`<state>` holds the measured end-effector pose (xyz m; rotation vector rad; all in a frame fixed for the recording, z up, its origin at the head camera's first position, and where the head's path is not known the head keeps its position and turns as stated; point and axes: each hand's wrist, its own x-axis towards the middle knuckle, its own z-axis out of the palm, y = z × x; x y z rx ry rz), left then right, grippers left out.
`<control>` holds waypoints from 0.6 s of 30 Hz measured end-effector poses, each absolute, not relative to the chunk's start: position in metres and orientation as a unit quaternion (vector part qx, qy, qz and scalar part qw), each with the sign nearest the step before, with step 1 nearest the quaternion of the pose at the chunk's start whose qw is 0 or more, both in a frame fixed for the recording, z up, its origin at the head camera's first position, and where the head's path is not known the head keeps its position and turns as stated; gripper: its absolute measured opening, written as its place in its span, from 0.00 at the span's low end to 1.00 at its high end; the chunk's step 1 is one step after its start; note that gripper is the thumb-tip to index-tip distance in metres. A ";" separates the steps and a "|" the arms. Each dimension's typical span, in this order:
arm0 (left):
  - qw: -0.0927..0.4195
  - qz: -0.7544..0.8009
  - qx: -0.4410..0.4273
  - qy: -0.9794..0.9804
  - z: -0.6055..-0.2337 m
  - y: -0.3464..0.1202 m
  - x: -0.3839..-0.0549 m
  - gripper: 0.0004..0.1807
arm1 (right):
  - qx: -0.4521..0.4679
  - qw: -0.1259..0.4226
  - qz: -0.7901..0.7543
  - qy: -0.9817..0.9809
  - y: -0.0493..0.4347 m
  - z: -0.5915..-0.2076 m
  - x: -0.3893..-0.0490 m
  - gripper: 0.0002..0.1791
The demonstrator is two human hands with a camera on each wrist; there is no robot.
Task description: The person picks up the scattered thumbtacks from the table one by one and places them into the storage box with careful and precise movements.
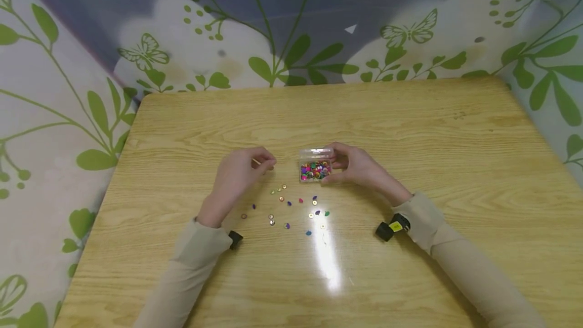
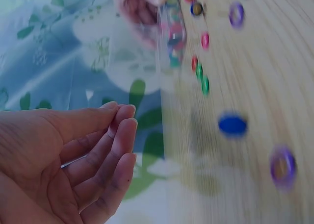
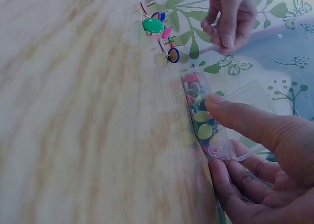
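A small clear plastic box point(image 1: 316, 171) full of colourful thumbtacks stands on the table, its transparent lid point(image 1: 316, 153) raised at the back. My right hand point(image 1: 357, 166) grips the box's right end; in the right wrist view the thumb lies over the near edge of the tacks point(image 3: 202, 117) and the fingers are at the box's other side. My left hand point(image 1: 241, 178) hovers left of the box, apart from it. Its fingers are loosely bent, thumb tip close to the index fingertip point(image 2: 126, 111), with nothing visible between them. Loose thumbtacks point(image 1: 287, 226) are scattered in front of the box.
The wooden table point(image 1: 410, 115) meets a wall point(image 1: 291, 24) printed with leaves and butterflies at its far edge. Black wrist straps with camera units point(image 1: 386, 231) sit at both cuffs. A bright light reflection point(image 1: 330, 267) lies on the near tabletop.
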<state>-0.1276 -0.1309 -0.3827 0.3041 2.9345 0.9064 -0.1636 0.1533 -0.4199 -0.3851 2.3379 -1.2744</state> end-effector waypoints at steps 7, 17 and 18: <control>0.038 0.280 0.069 0.957 -0.385 -0.168 -0.123 0.07 | -0.141 0.224 -0.464 0.845 0.155 -0.423 -0.164 0.41; 0.122 0.258 0.056 0.957 -0.389 -0.199 -0.113 0.05 | -0.149 0.223 -0.463 0.845 0.155 -0.423 -0.165 0.40; 0.126 0.255 0.055 0.957 -0.390 -0.200 -0.113 0.05 | -0.149 0.222 -0.463 0.845 0.155 -0.423 -0.165 0.40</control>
